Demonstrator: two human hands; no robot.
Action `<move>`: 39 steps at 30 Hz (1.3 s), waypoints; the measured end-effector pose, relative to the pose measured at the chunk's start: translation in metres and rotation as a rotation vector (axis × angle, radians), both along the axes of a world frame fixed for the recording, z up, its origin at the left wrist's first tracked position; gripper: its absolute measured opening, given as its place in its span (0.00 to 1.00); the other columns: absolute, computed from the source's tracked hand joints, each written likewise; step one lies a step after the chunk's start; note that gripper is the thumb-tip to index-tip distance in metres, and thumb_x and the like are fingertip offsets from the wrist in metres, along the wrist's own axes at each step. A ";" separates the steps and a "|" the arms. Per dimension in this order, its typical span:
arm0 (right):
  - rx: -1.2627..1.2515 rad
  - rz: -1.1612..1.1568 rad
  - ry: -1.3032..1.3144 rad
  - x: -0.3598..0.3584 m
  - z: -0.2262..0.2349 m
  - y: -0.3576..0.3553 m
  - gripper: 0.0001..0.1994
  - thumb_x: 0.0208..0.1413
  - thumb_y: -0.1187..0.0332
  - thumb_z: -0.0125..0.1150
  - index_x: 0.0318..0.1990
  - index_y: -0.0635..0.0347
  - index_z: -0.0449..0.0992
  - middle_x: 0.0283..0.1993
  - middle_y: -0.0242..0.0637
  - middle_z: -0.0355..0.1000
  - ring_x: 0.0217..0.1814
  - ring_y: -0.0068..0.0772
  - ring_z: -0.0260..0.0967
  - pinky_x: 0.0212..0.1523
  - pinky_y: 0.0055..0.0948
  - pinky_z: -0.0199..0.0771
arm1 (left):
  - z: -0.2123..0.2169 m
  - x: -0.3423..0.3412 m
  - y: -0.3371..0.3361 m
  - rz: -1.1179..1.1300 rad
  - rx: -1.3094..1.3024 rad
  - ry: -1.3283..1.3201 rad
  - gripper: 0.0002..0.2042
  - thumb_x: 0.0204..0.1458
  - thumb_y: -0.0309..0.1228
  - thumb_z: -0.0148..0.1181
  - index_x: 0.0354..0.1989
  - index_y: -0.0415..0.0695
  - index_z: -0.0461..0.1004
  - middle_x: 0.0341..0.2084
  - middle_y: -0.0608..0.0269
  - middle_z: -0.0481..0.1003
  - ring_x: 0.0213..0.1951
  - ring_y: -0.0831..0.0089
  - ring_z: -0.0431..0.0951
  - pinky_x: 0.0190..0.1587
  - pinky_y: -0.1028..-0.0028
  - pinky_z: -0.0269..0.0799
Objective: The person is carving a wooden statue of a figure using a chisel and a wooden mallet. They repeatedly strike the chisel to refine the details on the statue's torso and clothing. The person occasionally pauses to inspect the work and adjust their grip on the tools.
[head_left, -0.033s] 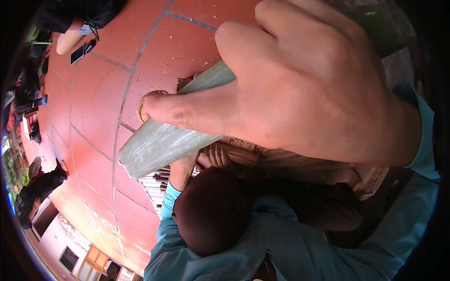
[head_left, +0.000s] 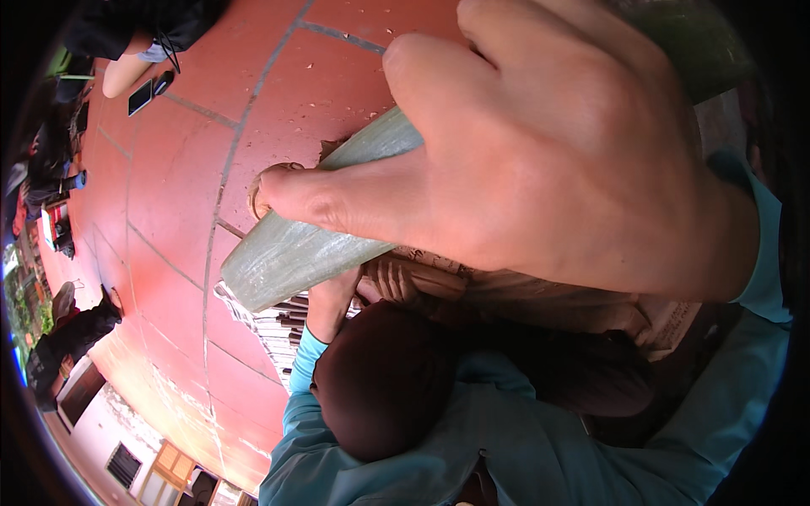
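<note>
My right hand (head_left: 557,169) fills the upper right, its thumb stretched along a long, flat, grey-green bar (head_left: 295,253). The fingers wrap over the bar, and its far end passes behind the hand toward the upper right. Below the bar my left hand (head_left: 336,291) is partly hidden. Its curled fingers rest against a brown carved wooden piece (head_left: 434,278); what they close on is not clear. A curved brown edge (head_left: 256,198) shows beside the right thumb's tip.
Several slim dark tools (head_left: 294,316) lie on a pale striped cloth at left. A dark rounded shape (head_left: 384,379) sits below my left hand. Red floor tiles (head_left: 169,211) carry scattered chips. A phone (head_left: 140,98) lies by another person's leg (head_left: 122,76); others sit along the left.
The lower end of the bar has shifted slightly up and to the right, along with small motion of my right hand. My left hand looks almost unmoved.
</note>
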State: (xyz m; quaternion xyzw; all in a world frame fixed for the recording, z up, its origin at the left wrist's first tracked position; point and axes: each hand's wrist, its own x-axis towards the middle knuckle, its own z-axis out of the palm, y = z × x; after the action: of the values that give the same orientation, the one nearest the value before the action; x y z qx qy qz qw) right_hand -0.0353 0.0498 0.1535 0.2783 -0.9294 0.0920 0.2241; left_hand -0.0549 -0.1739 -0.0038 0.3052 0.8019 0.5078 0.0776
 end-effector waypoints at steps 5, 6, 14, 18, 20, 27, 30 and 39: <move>-0.003 0.007 -0.001 -0.003 0.000 -0.002 0.23 0.39 0.67 0.63 0.46 0.30 0.74 0.19 0.25 0.53 0.17 0.23 0.52 0.18 0.21 0.57 | 0.001 0.002 -0.006 -0.010 -0.028 0.017 0.16 0.46 0.18 0.56 0.44 0.30 0.64 0.40 0.55 0.71 0.40 0.72 0.72 0.44 0.74 0.68; -0.010 0.009 -0.001 -0.003 0.000 -0.002 0.23 0.39 0.67 0.63 0.46 0.30 0.74 0.19 0.25 0.53 0.17 0.23 0.52 0.18 0.21 0.57 | 0.004 0.002 -0.008 -0.012 -0.047 0.019 0.16 0.46 0.18 0.56 0.44 0.30 0.64 0.40 0.55 0.71 0.40 0.72 0.72 0.44 0.74 0.68; -0.013 0.002 -0.007 -0.004 0.003 -0.002 0.23 0.39 0.67 0.63 0.46 0.31 0.74 0.19 0.25 0.54 0.17 0.23 0.52 0.18 0.20 0.57 | 0.014 0.002 -0.006 0.052 -0.107 -0.024 0.14 0.45 0.18 0.57 0.42 0.32 0.67 0.37 0.54 0.72 0.38 0.69 0.73 0.42 0.73 0.68; -0.010 -0.013 -0.011 -0.004 0.005 0.001 0.22 0.39 0.67 0.63 0.46 0.31 0.74 0.19 0.24 0.54 0.17 0.23 0.52 0.18 0.20 0.58 | 0.022 -0.001 0.012 0.123 -0.026 -0.089 0.09 0.41 0.20 0.58 0.34 0.37 0.74 0.30 0.52 0.75 0.33 0.59 0.75 0.38 0.66 0.69; -0.017 -0.010 -0.007 -0.004 0.005 0.002 0.22 0.39 0.68 0.63 0.46 0.31 0.74 0.20 0.24 0.54 0.17 0.23 0.52 0.18 0.20 0.58 | 0.024 0.000 0.012 0.153 0.004 -0.138 0.08 0.41 0.21 0.58 0.33 0.37 0.75 0.29 0.52 0.76 0.32 0.58 0.75 0.37 0.64 0.70; -0.021 -0.026 -0.011 -0.004 0.003 0.003 0.22 0.39 0.68 0.63 0.46 0.32 0.74 0.20 0.24 0.55 0.17 0.23 0.53 0.18 0.20 0.58 | 0.017 0.005 0.007 0.153 -0.042 -0.093 0.09 0.41 0.23 0.61 0.34 0.39 0.76 0.29 0.54 0.76 0.32 0.59 0.76 0.36 0.65 0.70; -0.024 -0.036 -0.009 -0.002 0.001 0.005 0.22 0.39 0.68 0.63 0.46 0.32 0.74 0.20 0.24 0.55 0.17 0.23 0.53 0.18 0.20 0.58 | 0.016 0.006 0.009 0.162 -0.009 -0.105 0.09 0.41 0.23 0.61 0.33 0.39 0.76 0.28 0.54 0.76 0.32 0.59 0.76 0.36 0.65 0.70; -0.026 -0.050 -0.004 0.000 -0.001 0.009 0.22 0.39 0.68 0.63 0.46 0.33 0.74 0.20 0.24 0.56 0.17 0.23 0.53 0.19 0.20 0.58 | 0.017 0.004 0.003 0.002 0.096 0.022 0.16 0.48 0.18 0.57 0.46 0.30 0.64 0.41 0.54 0.70 0.41 0.71 0.71 0.45 0.73 0.67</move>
State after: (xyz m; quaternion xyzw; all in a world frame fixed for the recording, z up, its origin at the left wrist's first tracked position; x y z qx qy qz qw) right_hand -0.0353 0.0589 0.1521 0.2518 -0.9353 0.0990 0.2281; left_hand -0.0509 -0.1709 0.0133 0.3133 0.7778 0.5422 0.0537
